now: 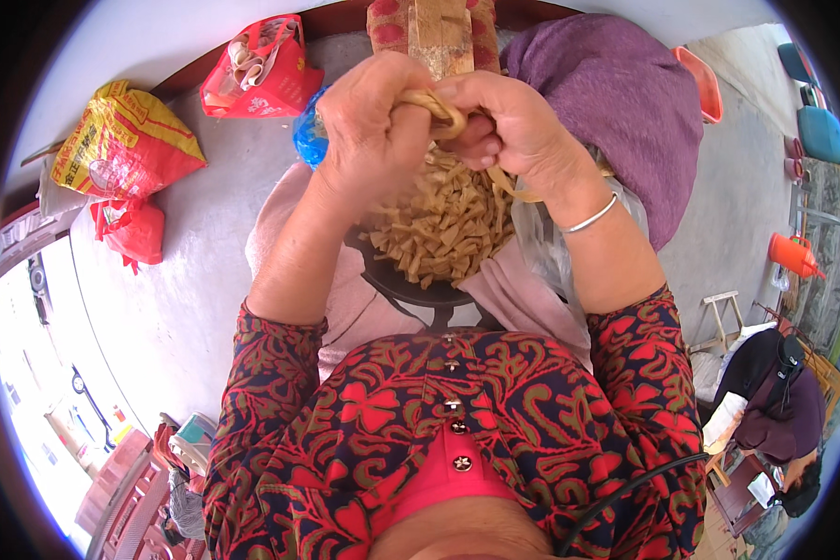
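My left hand (373, 121) is closed on a tan, flat strip (446, 114), which bends in a loop between my hands at the upper middle. My right hand (509, 126) pinches the same strip, with part of it dangling below my fingers. Under both hands lies a heap of small, tan, knotted pieces (439, 238) in a dark container (411, 291) between my legs, which are in pale pink. Clear plastic (541, 252) sits beside the heap on the right, below my right forearm.
A wooden block (441, 37) on patterned cloth is ahead, with purple fabric (625, 121) to its right and a blue bag (310, 135) to its left. Red and yellow bags (126, 140) lie left. An orange container (789, 254) and chairs with clothing (779, 401) are right.
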### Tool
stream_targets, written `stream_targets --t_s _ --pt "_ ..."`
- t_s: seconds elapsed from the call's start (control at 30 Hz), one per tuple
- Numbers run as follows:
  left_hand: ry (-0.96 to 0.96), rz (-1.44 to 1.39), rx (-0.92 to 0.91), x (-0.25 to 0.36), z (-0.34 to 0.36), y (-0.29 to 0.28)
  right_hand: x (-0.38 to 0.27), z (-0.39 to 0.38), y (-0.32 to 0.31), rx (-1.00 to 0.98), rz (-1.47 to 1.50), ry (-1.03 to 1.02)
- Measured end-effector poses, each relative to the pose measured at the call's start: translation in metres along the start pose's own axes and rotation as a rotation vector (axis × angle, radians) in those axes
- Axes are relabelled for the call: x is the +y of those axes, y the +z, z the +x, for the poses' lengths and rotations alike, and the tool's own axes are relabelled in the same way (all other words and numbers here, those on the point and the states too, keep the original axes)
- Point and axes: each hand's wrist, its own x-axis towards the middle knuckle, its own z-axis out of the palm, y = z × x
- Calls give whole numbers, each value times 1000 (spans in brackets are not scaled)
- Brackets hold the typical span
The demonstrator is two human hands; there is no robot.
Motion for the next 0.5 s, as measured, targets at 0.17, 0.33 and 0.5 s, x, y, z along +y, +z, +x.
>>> stream_targets --t_s 0.17,0.33,0.5 --pt "-516 -245 -47 7 3 -4 -5 1 -4 93 -514 -317" --pt "-860 -490 -141 6 15 -12 6 7 -6 194 -658 -532" --pt "-704 -275 -258 -5 13 -16 -7 1 -9 1 -269 -206"
